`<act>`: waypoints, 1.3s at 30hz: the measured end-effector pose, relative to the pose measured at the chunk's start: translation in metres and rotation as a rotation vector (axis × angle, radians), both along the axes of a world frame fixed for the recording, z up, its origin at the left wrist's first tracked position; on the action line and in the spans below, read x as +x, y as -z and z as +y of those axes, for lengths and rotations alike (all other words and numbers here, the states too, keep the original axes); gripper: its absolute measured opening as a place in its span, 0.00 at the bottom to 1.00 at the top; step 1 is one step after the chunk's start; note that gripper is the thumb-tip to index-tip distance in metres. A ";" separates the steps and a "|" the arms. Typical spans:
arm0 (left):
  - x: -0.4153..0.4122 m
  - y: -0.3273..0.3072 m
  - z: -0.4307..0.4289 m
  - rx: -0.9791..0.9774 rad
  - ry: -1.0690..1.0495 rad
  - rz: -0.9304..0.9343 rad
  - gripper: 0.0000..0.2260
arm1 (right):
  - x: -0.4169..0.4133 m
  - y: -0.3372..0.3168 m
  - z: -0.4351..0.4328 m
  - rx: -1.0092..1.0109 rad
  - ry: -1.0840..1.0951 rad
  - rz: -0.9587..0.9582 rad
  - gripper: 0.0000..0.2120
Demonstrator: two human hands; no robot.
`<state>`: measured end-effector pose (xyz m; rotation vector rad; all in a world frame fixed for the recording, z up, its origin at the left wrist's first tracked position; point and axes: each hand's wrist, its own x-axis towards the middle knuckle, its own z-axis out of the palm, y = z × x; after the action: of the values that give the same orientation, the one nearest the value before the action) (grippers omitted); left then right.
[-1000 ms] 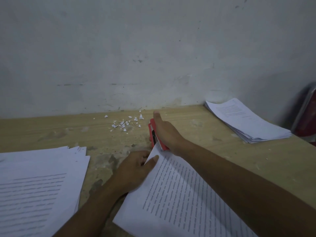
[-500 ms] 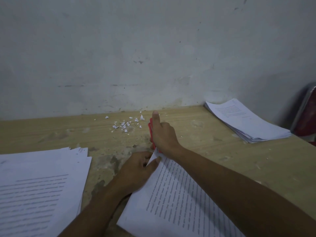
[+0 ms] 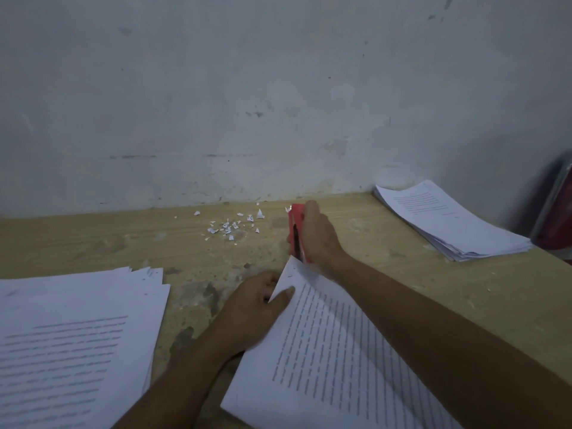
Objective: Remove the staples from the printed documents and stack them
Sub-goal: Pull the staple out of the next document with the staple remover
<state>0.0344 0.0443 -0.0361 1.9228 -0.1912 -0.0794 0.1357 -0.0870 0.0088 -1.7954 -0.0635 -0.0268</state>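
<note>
A: Counted, near to far?
B: Two hands. One document [image 3: 334,351]; one loose stack [image 3: 71,335] left of it; one red staple tool [image 3: 295,233] at its far corner; scraps [image 3: 230,226] beyond; one far stack [image 3: 448,221] to the right.
A: Fingers?
B: Pinching that corner with the left hand [image 3: 250,308], thumb on top. Curled round the tool with the right hand [image 3: 318,236].

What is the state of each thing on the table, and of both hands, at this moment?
document: on the table, top corner lifted.
red staple remover: tip at the document's corner.
left hand: pinches the document's corner.
right hand: grips the red staple remover.
left stack: loose, fanned sheets.
right stack: flat, no hand on it.
paper scraps: scattered near the wall.
</note>
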 end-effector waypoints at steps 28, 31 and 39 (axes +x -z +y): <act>-0.011 -0.014 -0.004 -0.045 -0.105 -0.037 0.06 | -0.024 0.013 -0.106 -0.700 -0.055 -0.334 0.23; -0.014 -0.025 -0.009 -0.051 -0.137 -0.115 0.05 | -0.055 -0.005 -0.133 -0.643 -0.285 -0.260 0.20; -0.011 -0.077 -0.025 -0.058 -0.133 -0.244 0.04 | -0.087 -0.015 -0.218 -0.662 -0.444 -0.088 0.10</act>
<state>0.0235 0.0192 0.0411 1.8796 -0.2257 0.2483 0.0491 -0.3048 0.0234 -2.3988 -0.5901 0.2600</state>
